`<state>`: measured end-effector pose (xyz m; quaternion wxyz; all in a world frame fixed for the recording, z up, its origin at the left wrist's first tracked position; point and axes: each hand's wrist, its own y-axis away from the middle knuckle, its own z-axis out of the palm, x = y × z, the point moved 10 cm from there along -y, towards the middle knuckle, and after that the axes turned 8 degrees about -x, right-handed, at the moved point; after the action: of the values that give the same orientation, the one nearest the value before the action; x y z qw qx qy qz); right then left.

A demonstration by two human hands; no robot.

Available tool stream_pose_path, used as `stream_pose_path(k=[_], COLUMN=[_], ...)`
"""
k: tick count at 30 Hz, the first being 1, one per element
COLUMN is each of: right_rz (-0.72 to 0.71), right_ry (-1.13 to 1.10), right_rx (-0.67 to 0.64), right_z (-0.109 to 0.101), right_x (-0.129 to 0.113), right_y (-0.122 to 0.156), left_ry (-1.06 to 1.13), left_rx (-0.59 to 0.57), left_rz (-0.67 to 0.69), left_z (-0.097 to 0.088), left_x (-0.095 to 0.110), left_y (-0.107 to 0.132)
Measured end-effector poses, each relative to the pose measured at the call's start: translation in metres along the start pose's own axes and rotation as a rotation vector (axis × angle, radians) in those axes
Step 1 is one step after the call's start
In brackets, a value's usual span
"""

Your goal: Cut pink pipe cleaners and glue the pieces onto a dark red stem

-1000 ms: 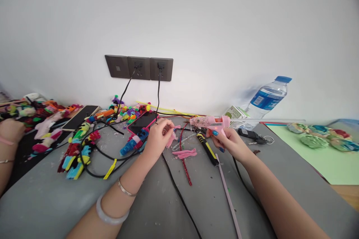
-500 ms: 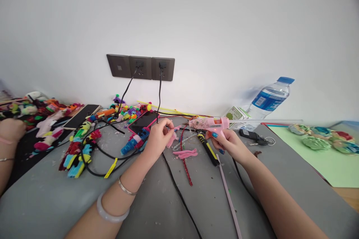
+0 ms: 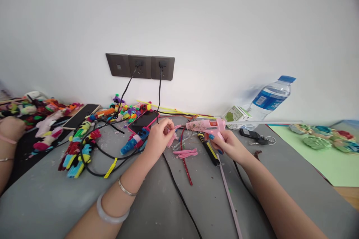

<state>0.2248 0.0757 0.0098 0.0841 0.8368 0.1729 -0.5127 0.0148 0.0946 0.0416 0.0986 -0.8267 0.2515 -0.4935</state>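
My left hand is closed in a pinch on a small pink pipe cleaner piece. In my right hand is a pink glue gun, held level with its nozzle pointing left at the pinched piece. Whether the nozzle touches it I cannot tell. A clear glue stick sticks out of the gun's back. Below lie a bundle of short pink pipe cleaners and a red tinsel pipe cleaner. A black and yellow handled tool rests under the gun.
Black cables cross the grey table. Pipe cleaner figures and phones lie left, near another person's hand. A water bottle, keys and green paper are at the right.
My right hand has brought the glue gun slightly left, nearer the pink piece in my left hand. My left hand has stayed almost still.
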Motion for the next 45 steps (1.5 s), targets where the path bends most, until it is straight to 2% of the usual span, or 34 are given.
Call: stream_pose_path(k=[19,30,38,45], right_rz=[-0.035,-0.027,-0.023,-0.033], right_ry=[0.026,-0.034,0.036,0.019], right_rx=[0.012,-0.003,0.011,0.065], right_z=[-0.003,-0.001,-0.004,-0.010], right_x=[-0.003,-0.002,-0.002,-0.004], right_y=[-0.001,-0.002,-0.001,-0.001], left_ry=[0.378,0.393,0.412,0.410], left_rx=[0.003,0.011,0.007,0.034], left_rz=[-0.203,-0.194,-0.206,-0.185], left_z=[0.009,0.008,0.008,0.004], left_x=[-0.027,-0.029,-0.030,-0.026], left_y=[0.001,0.001,0.001,0.001])
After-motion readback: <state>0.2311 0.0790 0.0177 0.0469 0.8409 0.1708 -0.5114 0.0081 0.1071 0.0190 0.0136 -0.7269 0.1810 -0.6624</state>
